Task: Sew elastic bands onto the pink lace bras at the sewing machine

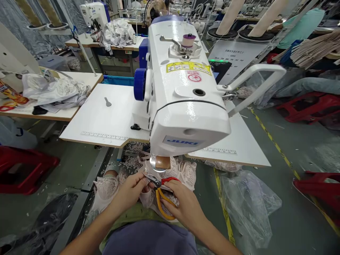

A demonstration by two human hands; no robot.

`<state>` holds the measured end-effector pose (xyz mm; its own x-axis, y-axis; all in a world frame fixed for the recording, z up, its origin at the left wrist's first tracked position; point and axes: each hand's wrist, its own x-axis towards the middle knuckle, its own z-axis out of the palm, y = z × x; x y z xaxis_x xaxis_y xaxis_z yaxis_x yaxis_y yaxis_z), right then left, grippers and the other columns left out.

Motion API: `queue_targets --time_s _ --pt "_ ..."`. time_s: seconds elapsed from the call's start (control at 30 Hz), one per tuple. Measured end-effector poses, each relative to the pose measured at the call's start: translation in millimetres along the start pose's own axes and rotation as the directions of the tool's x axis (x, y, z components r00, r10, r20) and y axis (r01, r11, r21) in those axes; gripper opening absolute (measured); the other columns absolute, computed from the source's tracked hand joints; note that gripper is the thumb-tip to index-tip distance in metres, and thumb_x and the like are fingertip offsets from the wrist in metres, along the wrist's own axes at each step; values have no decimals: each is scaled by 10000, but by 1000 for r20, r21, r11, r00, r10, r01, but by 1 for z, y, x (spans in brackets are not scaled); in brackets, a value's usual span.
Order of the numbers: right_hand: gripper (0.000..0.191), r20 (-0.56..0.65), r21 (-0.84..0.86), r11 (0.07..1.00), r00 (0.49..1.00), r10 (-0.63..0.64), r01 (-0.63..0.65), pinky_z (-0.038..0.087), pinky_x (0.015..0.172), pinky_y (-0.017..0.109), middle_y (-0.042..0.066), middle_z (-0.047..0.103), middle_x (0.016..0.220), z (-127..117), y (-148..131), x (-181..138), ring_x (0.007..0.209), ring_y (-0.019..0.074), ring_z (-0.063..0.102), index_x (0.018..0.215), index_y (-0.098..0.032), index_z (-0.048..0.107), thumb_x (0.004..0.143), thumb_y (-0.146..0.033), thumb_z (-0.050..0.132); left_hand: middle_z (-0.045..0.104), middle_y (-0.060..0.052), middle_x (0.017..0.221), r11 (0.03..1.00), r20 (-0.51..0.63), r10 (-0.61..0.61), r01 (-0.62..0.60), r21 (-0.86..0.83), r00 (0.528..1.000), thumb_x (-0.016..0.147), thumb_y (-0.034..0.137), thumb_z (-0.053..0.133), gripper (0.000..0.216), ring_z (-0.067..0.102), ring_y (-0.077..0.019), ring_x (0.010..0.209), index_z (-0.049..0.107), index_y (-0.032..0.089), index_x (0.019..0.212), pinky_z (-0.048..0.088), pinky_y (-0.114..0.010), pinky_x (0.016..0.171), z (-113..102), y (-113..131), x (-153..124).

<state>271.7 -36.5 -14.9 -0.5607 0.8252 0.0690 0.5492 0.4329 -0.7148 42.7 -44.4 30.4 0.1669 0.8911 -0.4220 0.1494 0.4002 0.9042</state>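
In my right hand (183,200) are scissors (158,198) with one red and one yellow-orange handle loop. Their short metal blades point up and left, right at the fingertips of my left hand (132,189). Those fingertips are pinched on the edge of a pale lace bra (187,173), though the exact bit between them is partly hidden. More pale lace cups (106,187) lie over my lap, left of my left wrist. Just above both hands is the needle end of a white sewing machine (191,124), with a round metal part and a brown plate (162,162).
White tabletop wings (111,113) with printed rulers flank the machine; a small grey metal piece (107,102) lies on the left one. White garments (61,88) are heaped on the neighbouring table. Clear plastic (247,205) and red stools (23,170) are on the floor.
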Motion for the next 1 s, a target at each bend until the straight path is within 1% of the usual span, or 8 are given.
queue_targets --time_s 0.1,0.2,0.3,0.43,0.6,0.73,0.87,1.0 --pt "333 70 101 994 997 45 -52 562 762 367 84 684 1147 -3 3 -3 968 259 674 1234 -295 580 902 -295 593 557 0 754 1000 -17 -5 5 23 1000 940 339 393 286 464 -145 669 588 192 791 364 -246 617 -1 -1 0" --pt "292 23 164 980 994 106 -109 540 657 318 80 679 1049 -2 8 -15 828 227 664 1164 -290 588 876 -243 587 512 17 758 996 -42 48 -45 73 998 971 400 369 307 450 -142 665 534 207 799 354 -243 606 -4 -4 -1" --pt "404 -5 191 974 992 128 -124 529 648 318 88 637 1051 2 10 -23 818 229 631 1150 -272 550 766 -207 658 492 26 722 982 -81 98 -83 168 992 986 465 379 371 455 -138 655 493 209 743 353 -242 611 -8 -5 -1" --pt "523 19 187 976 994 108 -109 523 681 326 93 602 1129 10 3 -18 873 237 612 1178 -269 521 690 -194 691 591 -4 780 985 -70 87 -75 157 994 987 463 395 365 535 -154 716 575 201 807 397 -243 650 -11 -4 -1" --pt "465 17 188 976 994 112 -113 517 691 330 94 615 1124 15 -6 -1 871 232 612 1153 -256 551 711 -213 689 631 -16 804 990 -27 57 -54 128 998 980 438 411 334 546 -157 705 597 198 840 406 -238 623 -11 -4 -1" --pt "359 63 214 967 990 130 -140 528 755 351 83 656 1107 12 -5 6 926 244 643 1144 -256 590 794 -260 667 622 -5 769 989 -58 52 -44 144 997 979 415 416 336 519 -143 666 580 197 782 385 -235 610 -13 -7 0" --pt "344 94 248 957 987 131 -151 540 803 340 83 688 1144 5 1 4 997 250 668 1174 -256 621 834 -286 658 604 1 747 989 -67 39 -29 148 997 975 428 431 355 508 -136 660 593 191 766 387 -232 614 -14 -7 1" --pt "311 69 195 962 982 178 -189 553 709 293 71 709 1117 -3 12 -10 881 212 692 1185 -274 644 880 -317 610 608 -1 735 989 -103 41 -26 146 994 970 445 443 366 525 -138 656 617 193 770 398 -228 601 -14 -2 0"
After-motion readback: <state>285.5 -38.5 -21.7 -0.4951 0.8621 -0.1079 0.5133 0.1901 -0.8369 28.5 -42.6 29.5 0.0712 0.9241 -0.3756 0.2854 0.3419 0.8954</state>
